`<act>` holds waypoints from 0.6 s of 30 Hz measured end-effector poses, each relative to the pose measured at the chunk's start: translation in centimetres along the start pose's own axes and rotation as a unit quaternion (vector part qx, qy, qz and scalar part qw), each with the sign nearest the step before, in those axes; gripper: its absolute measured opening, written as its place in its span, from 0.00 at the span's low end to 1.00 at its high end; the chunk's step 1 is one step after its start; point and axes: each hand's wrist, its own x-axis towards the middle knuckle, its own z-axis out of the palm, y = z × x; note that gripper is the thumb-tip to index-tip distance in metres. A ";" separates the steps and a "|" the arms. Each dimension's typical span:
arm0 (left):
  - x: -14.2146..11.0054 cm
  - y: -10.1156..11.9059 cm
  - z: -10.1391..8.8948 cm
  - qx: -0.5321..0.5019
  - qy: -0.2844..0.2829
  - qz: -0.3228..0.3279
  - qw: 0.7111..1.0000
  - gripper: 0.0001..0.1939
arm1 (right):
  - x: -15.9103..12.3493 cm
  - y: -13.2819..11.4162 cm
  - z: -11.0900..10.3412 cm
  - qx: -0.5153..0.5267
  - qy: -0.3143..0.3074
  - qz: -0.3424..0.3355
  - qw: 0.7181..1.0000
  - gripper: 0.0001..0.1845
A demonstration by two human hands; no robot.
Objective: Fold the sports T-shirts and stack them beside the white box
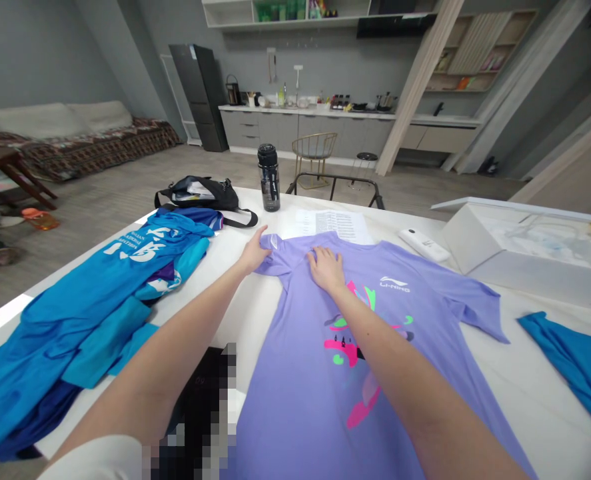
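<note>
While your left hand (pixel 254 250) and right hand (pixel 326 269) lie spread, pinching nothing, at the collar of the purple T-shirt (pixel 320 373), it rests flat on the worktop (pixel 540 373), no fold made yet, beside a heap of blue clothes (pixel 75 333).

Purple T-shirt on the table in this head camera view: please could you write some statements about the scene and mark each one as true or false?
1. The left hand touches the edge of the purple T-shirt. True.
2. The right hand holds the black water bottle. False: it rests on the T-shirt, and the bottle stands apart on the table.
3. The T-shirt shows a LI-NING logo. True.
4. The black shoulder bag lies to the right of the bottle. False: it lies to the left of the bottle.
5. A white remote control lies on the white table. True.
</note>
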 end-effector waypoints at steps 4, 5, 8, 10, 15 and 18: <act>0.4 -0.5 -1.7 -0.127 0.031 -0.094 0.987 0.39 | 0.0 0.0 0.0 -0.005 -0.006 -0.001 1.000 0.32; 0.5 -0.5 -2.1 -0.159 0.030 -0.127 0.979 0.39 | 0.0 0.1 0.0 -0.007 -0.008 -0.002 1.000 0.32; 0.5 -0.5 -2.7 -0.216 0.029 -0.191 0.957 0.41 | 0.1 0.1 0.1 -0.017 -0.022 -0.003 1.000 0.34; 0.3 -0.4 -2.2 -0.218 0.022 -0.184 0.958 0.44 | 0.2 0.1 0.2 -0.027 -0.036 -0.004 0.999 0.35; -1.3 0.4 0.1 0.055 0.050 -0.040 0.996 0.46 | 0.3 0.1 0.3 -0.047 -0.061 -0.007 0.997 0.40; -2.9 1.2 0.8 0.163 0.083 -0.058 0.981 0.49 | 0.4 0.1 0.5 -0.053 -0.070 -0.004 0.996 0.41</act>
